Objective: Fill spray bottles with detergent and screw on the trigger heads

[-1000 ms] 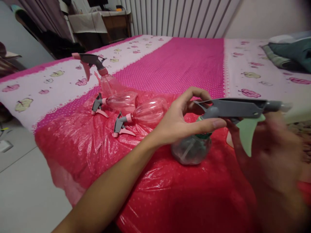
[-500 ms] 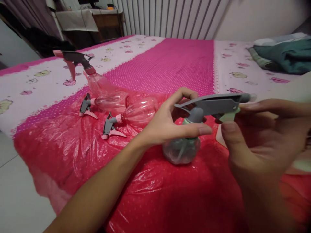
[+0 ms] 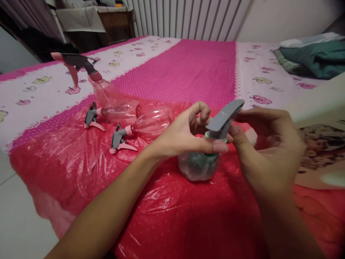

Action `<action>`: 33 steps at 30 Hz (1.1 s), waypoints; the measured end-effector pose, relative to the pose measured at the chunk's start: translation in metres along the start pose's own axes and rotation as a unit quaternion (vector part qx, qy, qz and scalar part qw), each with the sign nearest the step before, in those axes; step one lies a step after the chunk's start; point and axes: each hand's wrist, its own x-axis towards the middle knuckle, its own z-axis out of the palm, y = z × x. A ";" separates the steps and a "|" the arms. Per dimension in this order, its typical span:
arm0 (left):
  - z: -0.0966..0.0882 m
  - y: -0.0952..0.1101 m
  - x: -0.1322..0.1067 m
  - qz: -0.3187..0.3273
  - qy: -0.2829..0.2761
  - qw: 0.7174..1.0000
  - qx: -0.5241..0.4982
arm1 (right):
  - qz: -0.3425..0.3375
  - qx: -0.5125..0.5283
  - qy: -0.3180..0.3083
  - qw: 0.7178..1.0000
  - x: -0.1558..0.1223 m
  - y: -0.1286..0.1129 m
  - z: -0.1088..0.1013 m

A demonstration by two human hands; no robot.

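A small clear-green spray bottle stands upright on red plastic sheeting in front of me. My left hand wraps its thumb and fingers around the green collar at the bottle's neck. On top sits a grey trigger spray head, its nozzle end angled up and to the right, away from me. My right hand pinches that nozzle end between thumb and fingers, and the trigger is hidden behind them. To the left lie two pink spray bottles, a nearer one and a farther one; a third pink spray bottle is upright behind them.
Red plastic sheeting covers the near part of a bed with a pink patterned sheet. Folded dark green cloth lies at the right back. A pale printed bag or box is beside my right hand.
The grey spray head has turned, its nozzle end swinging from pointing right to pointing away from me. My right hand has moved left and inward with it; the left stays at the neck.
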 end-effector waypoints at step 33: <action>-0.002 -0.013 -0.002 0.069 -0.001 0.993 0.099 | -0.123 0.013 -0.110 0.986 -0.009 -0.010 0.002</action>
